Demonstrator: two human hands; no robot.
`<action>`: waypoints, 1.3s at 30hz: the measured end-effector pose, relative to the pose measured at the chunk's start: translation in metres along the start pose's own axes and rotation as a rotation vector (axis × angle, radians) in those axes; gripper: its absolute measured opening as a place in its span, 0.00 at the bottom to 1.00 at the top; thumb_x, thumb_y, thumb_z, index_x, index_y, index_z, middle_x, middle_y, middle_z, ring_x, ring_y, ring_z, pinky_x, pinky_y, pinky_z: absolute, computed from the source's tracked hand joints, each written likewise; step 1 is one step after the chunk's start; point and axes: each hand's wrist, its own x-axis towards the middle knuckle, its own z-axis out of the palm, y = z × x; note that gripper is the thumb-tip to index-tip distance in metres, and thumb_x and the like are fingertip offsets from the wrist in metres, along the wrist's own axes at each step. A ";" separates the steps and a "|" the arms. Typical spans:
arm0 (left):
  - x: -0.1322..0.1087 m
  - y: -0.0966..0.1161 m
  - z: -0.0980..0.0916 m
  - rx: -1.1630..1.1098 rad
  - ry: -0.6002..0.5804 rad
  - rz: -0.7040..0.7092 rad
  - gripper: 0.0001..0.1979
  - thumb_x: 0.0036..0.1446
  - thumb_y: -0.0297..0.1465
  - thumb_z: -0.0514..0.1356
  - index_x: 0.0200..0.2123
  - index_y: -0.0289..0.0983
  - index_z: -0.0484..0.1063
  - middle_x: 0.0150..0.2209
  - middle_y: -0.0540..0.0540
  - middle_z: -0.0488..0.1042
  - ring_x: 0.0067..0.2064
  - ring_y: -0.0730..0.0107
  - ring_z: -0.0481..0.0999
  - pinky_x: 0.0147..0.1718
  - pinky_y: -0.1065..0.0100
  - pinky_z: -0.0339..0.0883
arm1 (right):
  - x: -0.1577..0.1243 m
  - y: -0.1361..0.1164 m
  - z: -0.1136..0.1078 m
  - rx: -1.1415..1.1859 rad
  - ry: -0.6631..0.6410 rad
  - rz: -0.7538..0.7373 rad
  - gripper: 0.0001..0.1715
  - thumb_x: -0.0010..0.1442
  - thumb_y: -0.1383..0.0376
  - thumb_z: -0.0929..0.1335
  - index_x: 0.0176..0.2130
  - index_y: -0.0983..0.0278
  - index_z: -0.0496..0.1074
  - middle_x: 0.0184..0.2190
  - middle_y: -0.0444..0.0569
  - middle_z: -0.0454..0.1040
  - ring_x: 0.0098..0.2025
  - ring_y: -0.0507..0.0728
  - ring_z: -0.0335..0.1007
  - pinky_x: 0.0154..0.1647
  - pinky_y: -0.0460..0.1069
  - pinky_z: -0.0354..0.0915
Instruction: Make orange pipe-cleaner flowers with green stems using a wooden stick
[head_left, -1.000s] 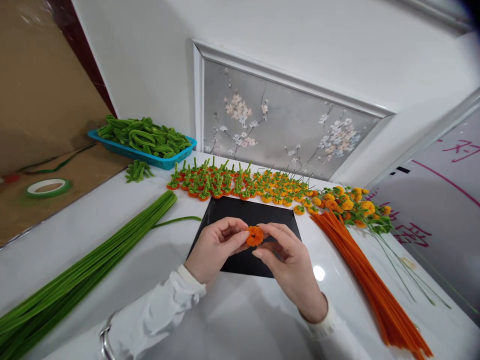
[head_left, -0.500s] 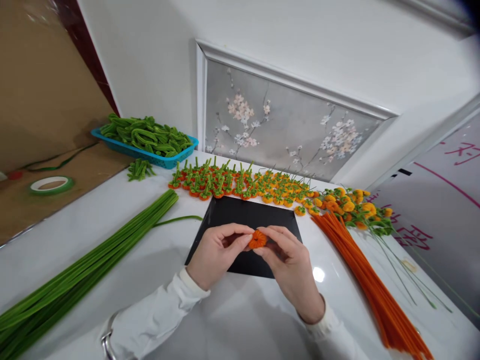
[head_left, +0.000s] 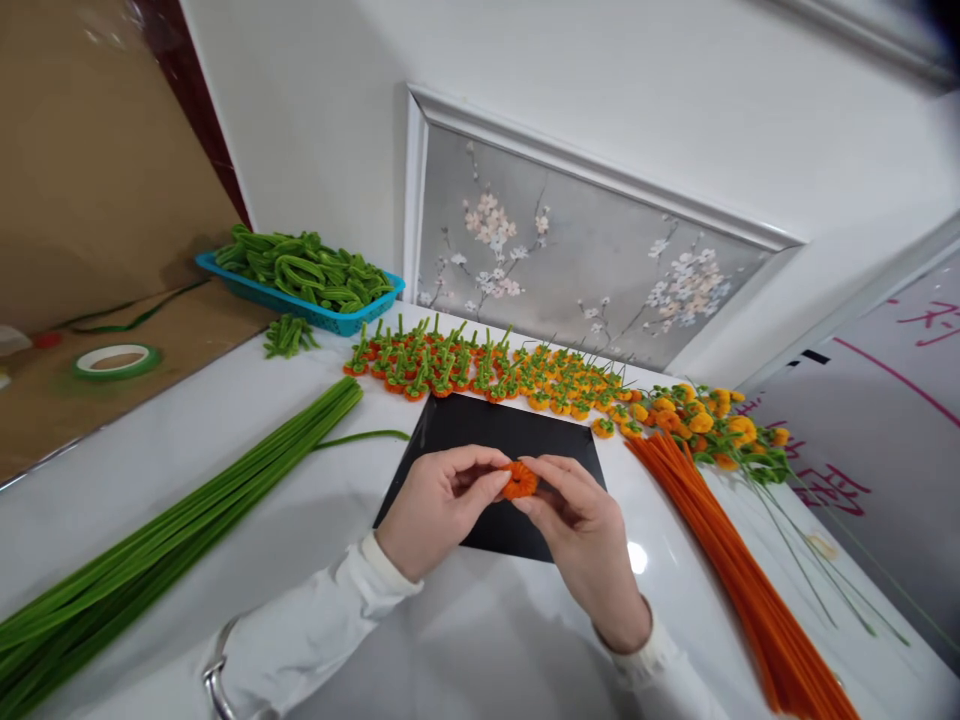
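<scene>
Between my two hands is a small orange pipe-cleaner pumpkin [head_left: 519, 480], round and ribbed with a dimple in its middle. My left hand [head_left: 442, 505] pinches its left side between thumb and fingers. On its right side my right hand [head_left: 579, 515] grips it the same way. Both hands hold it above a black square mat [head_left: 480, 425] on the white table. Behind the mat stand rows of orange pumpkins with green stems [head_left: 442, 365] and yellow ones [head_left: 562, 385].
Green pipe cleaners [head_left: 225, 500] lie at the left, orange ones [head_left: 742, 570] at the right. A blue basket [head_left: 352, 322] holds looped green pieces. Green tape [head_left: 146, 362] lies on brown board at far left. Finished yellow-orange stems [head_left: 705, 420] are piled at back right.
The view has shifted slightly, so the table things sit a little further right. Both hands keep their hold on the orange pumpkin, which appears slightly turned, its central dimple showing more.
</scene>
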 end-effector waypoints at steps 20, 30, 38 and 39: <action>0.003 0.003 -0.011 0.610 -0.124 0.323 0.10 0.53 0.20 0.52 0.30 0.35 0.73 0.32 0.45 0.74 0.32 0.69 0.72 0.31 0.71 0.65 | 0.000 -0.002 0.006 -0.197 -0.093 -0.107 0.13 0.58 0.68 0.67 0.44 0.59 0.74 0.41 0.50 0.72 0.42 0.56 0.70 0.43 0.50 0.70; 0.002 0.000 -0.008 0.584 -0.098 0.229 0.07 0.50 0.22 0.54 0.28 0.34 0.72 0.30 0.45 0.73 0.30 0.71 0.72 0.28 0.72 0.67 | -0.002 0.001 0.008 -0.174 -0.080 -0.114 0.14 0.57 0.71 0.66 0.44 0.60 0.74 0.41 0.51 0.71 0.43 0.56 0.70 0.45 0.50 0.69; 0.002 0.005 -0.007 0.081 -0.072 0.025 0.14 0.51 0.28 0.60 0.44 0.36 0.67 0.43 0.44 0.73 0.38 0.68 0.78 0.36 0.70 0.73 | 0.003 0.002 0.000 0.178 -0.005 0.072 0.13 0.55 0.66 0.69 0.43 0.60 0.73 0.41 0.50 0.71 0.42 0.56 0.70 0.40 0.50 0.70; 0.002 0.005 -0.006 0.026 -0.077 0.023 0.15 0.51 0.28 0.61 0.44 0.36 0.67 0.44 0.44 0.73 0.38 0.67 0.78 0.37 0.70 0.73 | 0.004 0.002 -0.001 0.232 0.003 0.096 0.13 0.55 0.65 0.69 0.43 0.60 0.73 0.42 0.50 0.71 0.42 0.56 0.71 0.41 0.50 0.70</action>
